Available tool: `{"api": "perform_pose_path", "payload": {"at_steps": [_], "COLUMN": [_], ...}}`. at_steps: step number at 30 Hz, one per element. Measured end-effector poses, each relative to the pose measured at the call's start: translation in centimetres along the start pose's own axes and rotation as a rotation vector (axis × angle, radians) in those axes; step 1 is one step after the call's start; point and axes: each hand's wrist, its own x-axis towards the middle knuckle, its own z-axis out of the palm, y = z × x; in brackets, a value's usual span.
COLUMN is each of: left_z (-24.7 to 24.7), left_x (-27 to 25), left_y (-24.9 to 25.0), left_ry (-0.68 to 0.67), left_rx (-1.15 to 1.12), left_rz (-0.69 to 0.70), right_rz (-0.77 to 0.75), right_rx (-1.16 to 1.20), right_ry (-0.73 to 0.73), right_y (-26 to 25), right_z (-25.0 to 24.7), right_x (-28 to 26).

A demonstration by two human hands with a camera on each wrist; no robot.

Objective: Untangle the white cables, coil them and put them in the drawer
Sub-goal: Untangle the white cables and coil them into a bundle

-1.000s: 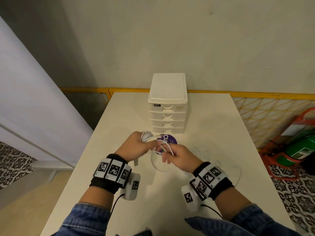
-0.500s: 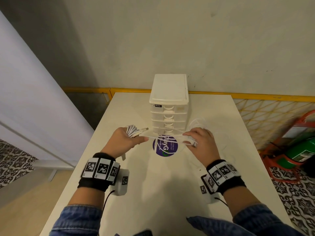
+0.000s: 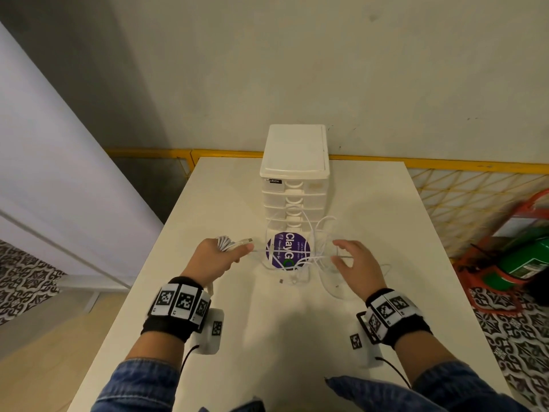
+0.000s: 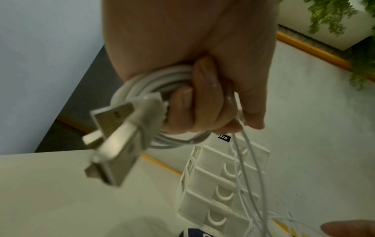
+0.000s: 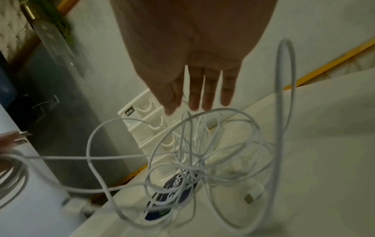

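White thin round-section cables (image 3: 300, 257) lie in a springy tangle on the matte white table (image 3: 371, 203), over a round purple sticker (image 3: 287, 250) in front of the white plastic four-drawer organiser (image 3: 295, 185). My left hand (image 3: 212, 260) grips a finished coil (image 4: 154, 83) so its loops cannot spring apart; flat metal plugs (image 4: 113, 128) protrude. One strand runs from my fist to the tangle. My right hand (image 3: 355, 267) hovers above the pile, fingers (image 5: 207, 89) straight, gripping nothing, presumably choosing the next strand. All drawers appear closed.
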Motion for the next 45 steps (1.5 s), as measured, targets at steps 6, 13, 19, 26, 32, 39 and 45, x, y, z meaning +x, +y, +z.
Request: {"api": "perform_pose_path", "payload": {"at_steps": [6, 13, 19, 26, 32, 39, 45], "left_z": [1.1, 2.2, 1.9, 2.5, 3.5, 5.0, 5.1], "left_x": [0.4, 0.4, 0.5, 0.6, 0.6, 0.6, 0.4], "left_y": [-0.5, -0.8, -1.4, -1.5, -1.5, -1.3, -0.7], "left_ry": [0.037, 0.013, -0.009, -0.011, -0.003, -0.044, -0.036], "left_rx": [-0.010, -0.015, 0.032, 0.016, -0.048, -0.066, -0.100], "left_rz": [-0.038, -0.040, -0.041, -0.019, -0.013, 0.020, 0.012], "right_rz": [0.167, 0.120, 0.290, 0.238, 0.131, 0.045, -0.092], "right_rx": [-0.100, -0.092, 0.023, 0.184, -0.111, -0.218, 0.259], "right_ry": [-0.282, -0.416, 0.044, -0.459, -0.646, -0.321, -0.118], "right_y": [-0.2, -1.7, -1.1, -1.4, -1.6, -2.9, -5.8], "right_z": [1.4, 2.4, 0.7, 3.9, 5.4, 4.4, 1.4], "right_x": [-1.1, -2.3, 0.8, 0.9, -1.9, -2.2, -0.1]}}
